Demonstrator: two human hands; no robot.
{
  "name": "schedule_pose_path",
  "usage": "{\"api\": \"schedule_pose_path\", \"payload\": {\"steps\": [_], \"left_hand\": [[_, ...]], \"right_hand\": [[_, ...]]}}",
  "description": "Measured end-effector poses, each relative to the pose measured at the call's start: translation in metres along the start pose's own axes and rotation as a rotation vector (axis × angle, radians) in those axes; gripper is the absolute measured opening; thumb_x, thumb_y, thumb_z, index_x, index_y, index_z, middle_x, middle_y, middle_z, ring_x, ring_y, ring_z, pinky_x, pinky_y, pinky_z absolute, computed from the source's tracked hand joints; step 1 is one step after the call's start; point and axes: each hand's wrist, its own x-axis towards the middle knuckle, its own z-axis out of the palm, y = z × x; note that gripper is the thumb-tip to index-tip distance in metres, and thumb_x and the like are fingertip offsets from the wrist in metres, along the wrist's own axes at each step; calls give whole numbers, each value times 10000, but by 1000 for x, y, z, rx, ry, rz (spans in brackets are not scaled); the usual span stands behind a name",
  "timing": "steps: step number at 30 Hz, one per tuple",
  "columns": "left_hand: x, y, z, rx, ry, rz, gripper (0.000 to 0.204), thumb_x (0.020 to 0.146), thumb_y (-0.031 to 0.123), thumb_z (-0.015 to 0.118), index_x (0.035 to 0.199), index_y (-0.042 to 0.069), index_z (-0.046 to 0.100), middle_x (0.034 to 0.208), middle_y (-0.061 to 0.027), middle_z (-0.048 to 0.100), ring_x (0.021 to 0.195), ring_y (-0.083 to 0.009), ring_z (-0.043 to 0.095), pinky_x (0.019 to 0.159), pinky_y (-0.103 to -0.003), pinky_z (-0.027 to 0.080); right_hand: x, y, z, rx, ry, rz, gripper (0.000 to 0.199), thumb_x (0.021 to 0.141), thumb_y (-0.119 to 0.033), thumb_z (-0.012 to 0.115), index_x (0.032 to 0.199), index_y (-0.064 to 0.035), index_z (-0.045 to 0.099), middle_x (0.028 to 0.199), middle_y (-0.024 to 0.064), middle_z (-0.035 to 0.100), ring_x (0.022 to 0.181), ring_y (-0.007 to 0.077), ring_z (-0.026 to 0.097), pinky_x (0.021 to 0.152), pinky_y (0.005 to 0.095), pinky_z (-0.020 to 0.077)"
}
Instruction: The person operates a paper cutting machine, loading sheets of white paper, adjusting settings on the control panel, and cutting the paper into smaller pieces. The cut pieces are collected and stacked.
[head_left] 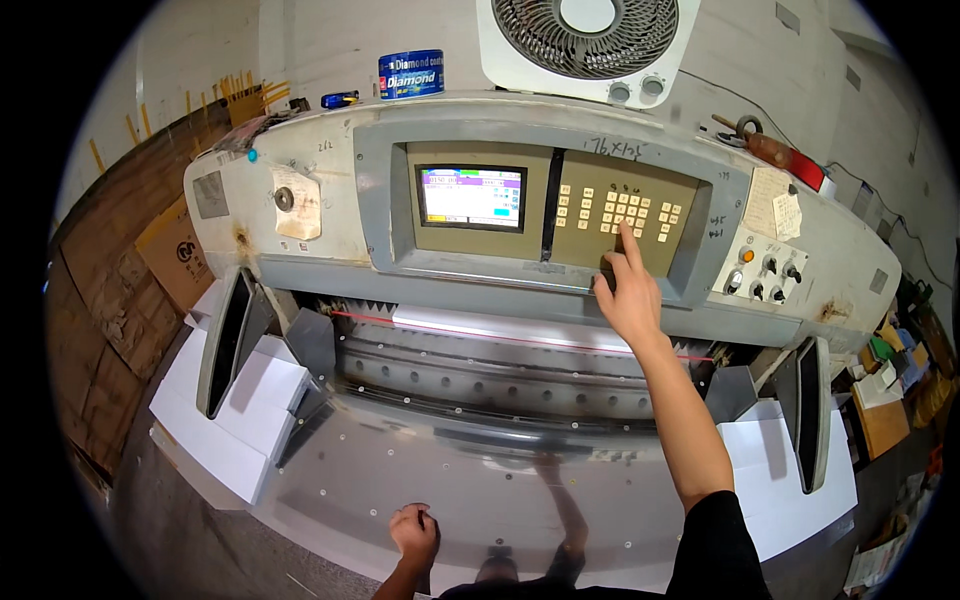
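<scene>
My right hand [632, 290] reaches up to the keypad [622, 212] of a large grey paper cutter [480, 265]. Its index finger is stretched out with the tip on the lower keys, and the other fingers are partly bent, holding nothing. To the left of the keypad a small screen [472, 198] is lit. My left hand [414, 532] rests with curled fingers on the metal table [360, 480] near its front edge; no object shows in it. White paper [500, 325] lies under the cutter's front, crossed by a red line.
White paper stacks lie on the left side table [225, 430] and right side table [765, 480], beside upright dark-faced panels [228, 345]. A blue tin [411, 75] and a white fan [590, 45] stand on top of the machine. Knobs [768, 267] sit at the right.
</scene>
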Motion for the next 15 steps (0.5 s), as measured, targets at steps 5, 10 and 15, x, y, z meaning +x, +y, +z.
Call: {"api": "schedule_pose_path", "payload": {"steps": [5, 10, 15], "left_hand": [[0, 3, 2, -20, 40, 40, 121, 688, 72, 530, 792, 70, 592, 793, -101, 612, 759, -316, 537, 707, -427, 413], [0, 3, 2, 46, 23, 61, 121, 690, 49, 515, 792, 76, 575, 798, -89, 609, 762, -303, 535, 724, -422, 403], [1, 4, 2, -3, -3, 45, 123, 693, 43, 520, 797, 76, 578, 815, -85, 609, 783, -300, 531, 742, -421, 393]], "right_hand": [[1, 9, -5, -50, 40, -59, 229, 738, -146, 597, 927, -20, 562, 1423, 113, 343, 861, 313, 622, 683, 389, 519], [16, 7, -9, -136, -45, -41, 231, 743, -159, 598, 928, -24, 566, 1402, 89, 380, 858, 296, 620, 686, 388, 515], [4, 15, -8, -126, -28, -43, 194, 744, -156, 598, 890, -30, 575, 1382, 102, 403, 857, 299, 617, 683, 391, 515]]}}
